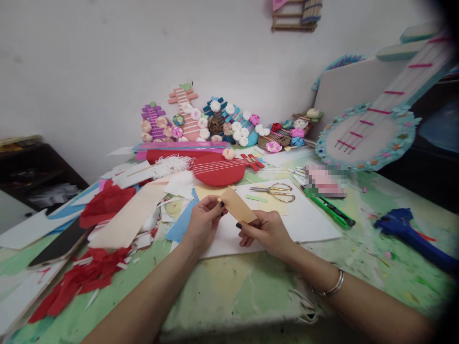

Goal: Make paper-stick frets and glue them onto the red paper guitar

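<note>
Green and yellow blotches cover the table (211, 296) by a white wall (89, 71). The left hand (204, 220) pinches one end of a small tan paper (238, 206) in its fingers; the right hand (267, 230) pinches the other end. Just past the fingers, gold-handled scissors (270, 190) lie over a white sheet (311, 228), with a red toy guitar (218, 175) farther off. Right of the fingers lies a green cutter (333, 211).
</note>
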Motion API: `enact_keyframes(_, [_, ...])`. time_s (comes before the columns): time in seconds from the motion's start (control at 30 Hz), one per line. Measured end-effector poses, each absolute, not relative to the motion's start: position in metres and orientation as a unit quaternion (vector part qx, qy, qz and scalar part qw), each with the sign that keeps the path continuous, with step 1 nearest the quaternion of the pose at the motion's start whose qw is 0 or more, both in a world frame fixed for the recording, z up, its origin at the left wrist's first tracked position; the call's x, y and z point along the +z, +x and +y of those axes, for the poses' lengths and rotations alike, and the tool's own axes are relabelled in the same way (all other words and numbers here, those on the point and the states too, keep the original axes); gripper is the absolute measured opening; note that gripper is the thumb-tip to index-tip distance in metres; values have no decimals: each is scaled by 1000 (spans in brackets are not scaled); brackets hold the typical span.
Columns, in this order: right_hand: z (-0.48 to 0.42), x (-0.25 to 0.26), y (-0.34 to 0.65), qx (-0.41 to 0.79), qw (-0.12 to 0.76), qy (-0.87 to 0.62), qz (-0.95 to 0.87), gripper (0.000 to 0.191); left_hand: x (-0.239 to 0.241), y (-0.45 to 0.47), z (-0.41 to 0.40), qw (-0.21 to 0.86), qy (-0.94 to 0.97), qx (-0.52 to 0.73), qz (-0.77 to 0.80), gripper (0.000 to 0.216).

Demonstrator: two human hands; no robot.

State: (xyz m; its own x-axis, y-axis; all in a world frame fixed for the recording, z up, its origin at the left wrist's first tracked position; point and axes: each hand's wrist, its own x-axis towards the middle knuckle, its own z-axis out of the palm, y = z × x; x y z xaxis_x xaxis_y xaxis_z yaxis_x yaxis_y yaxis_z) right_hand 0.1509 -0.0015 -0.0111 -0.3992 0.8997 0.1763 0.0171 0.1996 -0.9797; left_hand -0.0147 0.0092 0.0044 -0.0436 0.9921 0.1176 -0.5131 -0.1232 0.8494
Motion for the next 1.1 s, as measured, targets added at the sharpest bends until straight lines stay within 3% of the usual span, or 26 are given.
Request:
enact_keyframes(0.13, [-1,-10,151,519,421,-361,-650,31,4,-8,4,591,444,589,327,18])
enact_keyframes(0.8, [-2,-13,147,493,421,-361,-670,30,-3,1,2,601,471,552,336,24])
enact_keyframes(1.0, [21,-4,168,361,380,-410,-746,12,3,-7,8,541,446,599,387,20])
enact_keyframes(1.1, [36,11,192,230,344,-522,-746,18,7,-14,11,532,408,616,413,21])
